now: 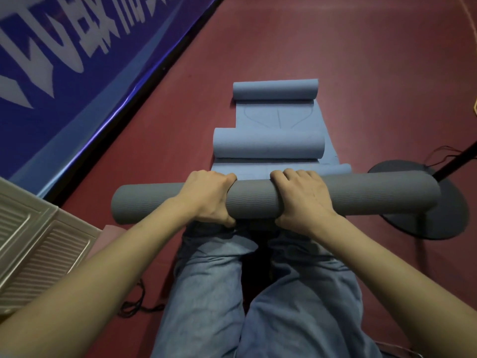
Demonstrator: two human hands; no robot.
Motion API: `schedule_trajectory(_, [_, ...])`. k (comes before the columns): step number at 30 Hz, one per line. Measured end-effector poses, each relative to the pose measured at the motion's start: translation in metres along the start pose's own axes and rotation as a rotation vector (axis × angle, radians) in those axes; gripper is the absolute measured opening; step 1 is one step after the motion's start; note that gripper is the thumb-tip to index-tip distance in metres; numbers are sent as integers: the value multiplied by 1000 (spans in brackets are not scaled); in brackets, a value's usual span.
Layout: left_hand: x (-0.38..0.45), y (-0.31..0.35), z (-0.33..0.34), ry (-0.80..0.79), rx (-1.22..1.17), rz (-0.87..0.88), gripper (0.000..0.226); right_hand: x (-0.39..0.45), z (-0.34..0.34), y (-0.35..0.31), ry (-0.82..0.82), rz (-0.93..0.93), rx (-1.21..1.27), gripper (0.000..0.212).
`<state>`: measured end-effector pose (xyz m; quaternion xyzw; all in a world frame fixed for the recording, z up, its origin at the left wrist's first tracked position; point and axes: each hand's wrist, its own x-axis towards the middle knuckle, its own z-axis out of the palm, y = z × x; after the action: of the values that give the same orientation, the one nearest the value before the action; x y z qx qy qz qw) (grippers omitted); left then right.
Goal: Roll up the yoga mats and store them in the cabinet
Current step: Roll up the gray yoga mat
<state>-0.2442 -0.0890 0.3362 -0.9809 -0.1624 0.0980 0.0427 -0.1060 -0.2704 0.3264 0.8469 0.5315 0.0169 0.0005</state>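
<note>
both hands, left hand (210, 196) and right hand (300, 196), grip rolled grey mat (374, 193).

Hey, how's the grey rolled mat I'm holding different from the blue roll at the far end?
The grey mat is fully rolled; the far blue roll is only partly rolled, with flat mat trailing toward you. The grey mat is gripped by the left hand and right hand; the far blue roll lies untouched on the red floor. Grey looks darker; blue is paler. Both lie crosswise.
</note>
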Motion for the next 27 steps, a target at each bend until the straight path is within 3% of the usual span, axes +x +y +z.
schedule_trajectory(16, [-79, 25, -12, -137, 38, 60, 75, -69, -35, -34, -189, -35, 23, 67])
schedule_trajectory(23, [-81, 20, -12, -214, -80, 55, 74, -67, -34, -37, -298, -23, 95, 70])
schedule_trajectory(27, [-65, 9, -4, -275, -211, 83, 85, -48, -34, -32, -343, -80, 78, 64])
